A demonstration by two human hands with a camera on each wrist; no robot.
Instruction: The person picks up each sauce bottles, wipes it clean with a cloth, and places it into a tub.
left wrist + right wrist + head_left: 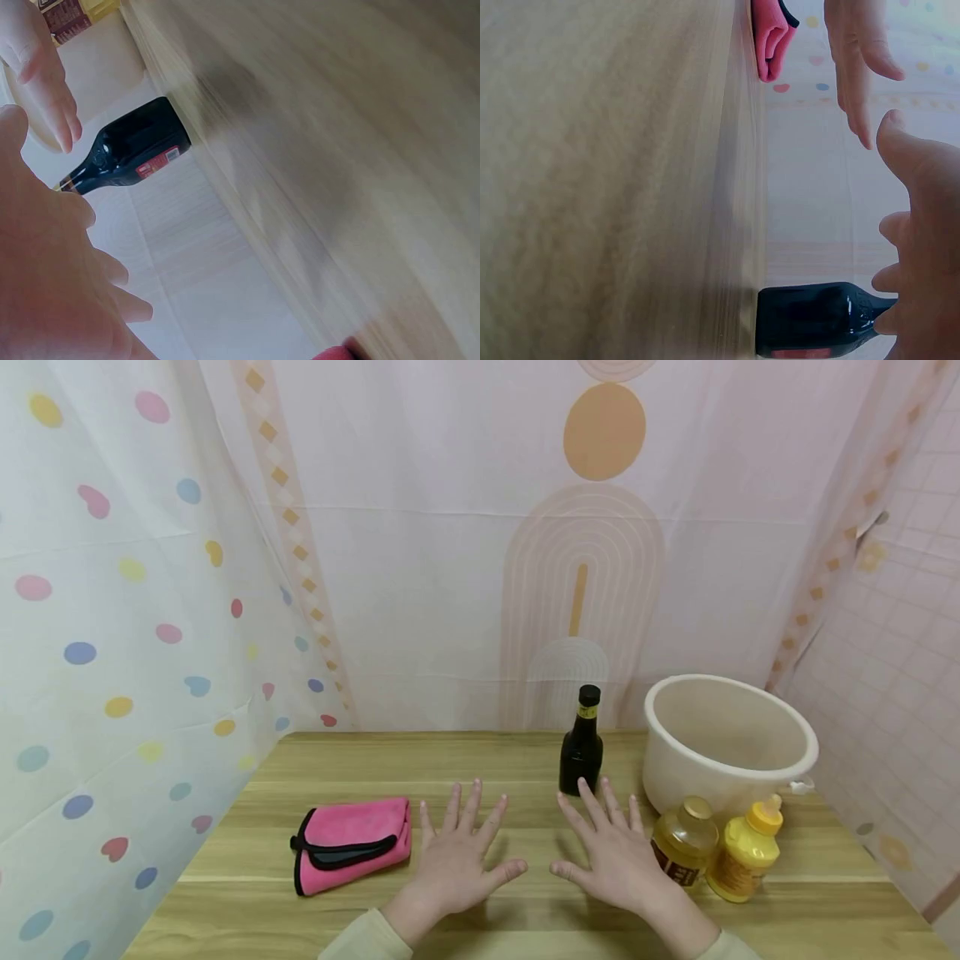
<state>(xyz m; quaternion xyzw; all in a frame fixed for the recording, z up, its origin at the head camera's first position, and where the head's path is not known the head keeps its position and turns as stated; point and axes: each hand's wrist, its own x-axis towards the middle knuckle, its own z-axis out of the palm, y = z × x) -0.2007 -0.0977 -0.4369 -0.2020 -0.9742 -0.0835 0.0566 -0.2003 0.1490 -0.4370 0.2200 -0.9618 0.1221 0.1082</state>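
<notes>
Passage between obstacles: pink bundle (356, 828), dark bottle (581, 753)

Dk bottle (581, 757) is looking glossy, glass or plastic unclear; amber bottle (684, 835) is looking clear & shiny. Pink roll (348, 823) is looking like soft matt cloth w/ blk edging (298, 870). Tub (673, 772) is showing smooth plastic, tabletop (450, 760) smooth wood grain, curtain (420, 610) matt cloth.

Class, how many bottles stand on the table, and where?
3: a dark bottle left of the white tub, and a gold-capped bottle and a yellow bottle side by side in front of it. The tub may hide others.
</notes>
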